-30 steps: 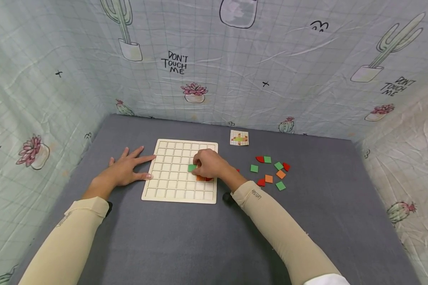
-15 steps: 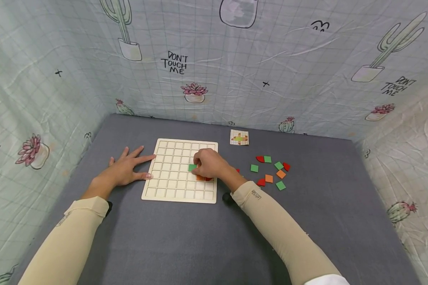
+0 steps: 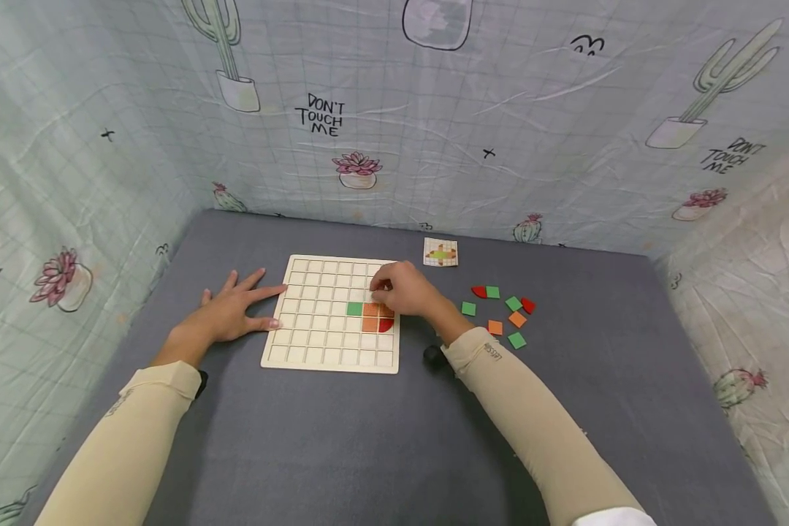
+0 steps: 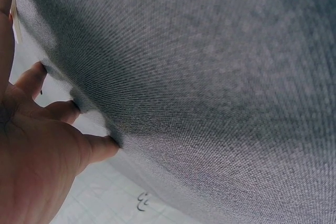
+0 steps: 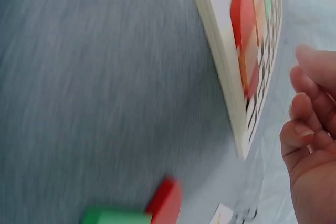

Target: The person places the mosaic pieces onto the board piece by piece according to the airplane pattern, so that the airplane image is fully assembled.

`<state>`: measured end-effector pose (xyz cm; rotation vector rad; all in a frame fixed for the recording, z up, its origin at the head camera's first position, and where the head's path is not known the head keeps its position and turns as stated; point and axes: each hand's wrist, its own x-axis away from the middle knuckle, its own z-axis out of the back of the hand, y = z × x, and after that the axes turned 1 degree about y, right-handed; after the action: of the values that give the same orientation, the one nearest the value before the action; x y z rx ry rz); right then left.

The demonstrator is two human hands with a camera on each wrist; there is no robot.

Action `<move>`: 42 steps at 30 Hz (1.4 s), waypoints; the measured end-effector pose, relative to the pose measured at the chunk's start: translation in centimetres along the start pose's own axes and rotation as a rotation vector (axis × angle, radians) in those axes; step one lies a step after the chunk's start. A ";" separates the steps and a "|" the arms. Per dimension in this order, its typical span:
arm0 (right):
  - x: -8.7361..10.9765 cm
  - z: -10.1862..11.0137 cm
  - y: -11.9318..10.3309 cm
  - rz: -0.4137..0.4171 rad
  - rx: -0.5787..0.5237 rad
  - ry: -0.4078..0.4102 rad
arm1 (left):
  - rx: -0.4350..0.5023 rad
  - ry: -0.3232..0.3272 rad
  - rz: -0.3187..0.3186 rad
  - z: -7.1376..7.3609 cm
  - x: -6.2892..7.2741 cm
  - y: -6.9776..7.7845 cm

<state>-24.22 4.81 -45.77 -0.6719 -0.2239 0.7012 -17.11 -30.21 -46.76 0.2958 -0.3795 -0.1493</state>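
A pale gridded board [image 3: 309,340] lies on the grey table. Near its right side sit a green square tile [image 3: 354,309], several orange square tiles [image 3: 370,324] and a red rounded tile [image 3: 385,326]. Just above these tiles my right hand [image 3: 408,290] hovers with loosely bent fingers and nothing in its grasp; the right wrist view shows the hand [image 5: 317,124] apart from the board [image 5: 223,66]. My left hand [image 3: 226,313] is spread flat, its thumb and index finger touching the board's left edge. The left wrist view has that hand's fingertips [image 4: 113,142] on the cloth.
Loose green tiles [image 3: 469,308], orange tiles [image 3: 517,319] and red tiles [image 3: 529,306] are scattered right of the board. A small pattern card [image 3: 440,252] lies at the back. Printed fabric walls [image 3: 421,197] border the table.
My right hand has let go of the green tile and moved up and to the right, uncovering the orange and red tiles. My left hand has stayed put.
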 end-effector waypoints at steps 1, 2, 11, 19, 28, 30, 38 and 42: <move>0.2 0.4 0.3 -0.011 -0.018 0.004 | 0.003 -0.001 0.000 0.0 0.0 0.0; 0.4 0.8 0.5 -0.026 -0.037 0.010 | 0.005 -0.003 0.001 0.0 0.1 -0.1; 2.8 3.4 3.5 -0.051 -0.059 0.069 | 0.004 -0.007 0.014 0.1 -0.1 -0.4; 5.7 4.7 5.7 -0.075 -0.026 0.051 | 0.017 -0.005 -0.001 0.1 -0.1 -0.7; 9.7 4.3 6.6 -0.036 0.034 -0.034 | 0.021 -0.012 -0.004 -0.1 0.0 -0.4; 10.4 4.1 6.7 -0.023 0.068 -0.039 | 0.025 -0.012 -0.007 -0.1 0.0 -0.3; 11.6 3.4 6.7 -0.050 0.176 -0.102 | 0.015 -0.009 -0.008 -0.3 -0.1 -0.5; 11.6 3.3 6.7 -0.030 0.196 -0.110 | 0.022 -0.010 -0.013 -0.4 0.0 -0.4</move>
<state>-20.36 17.89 -47.88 -0.4423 -0.2621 0.7215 -17.01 -30.52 -47.25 0.3192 -0.3889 -0.1596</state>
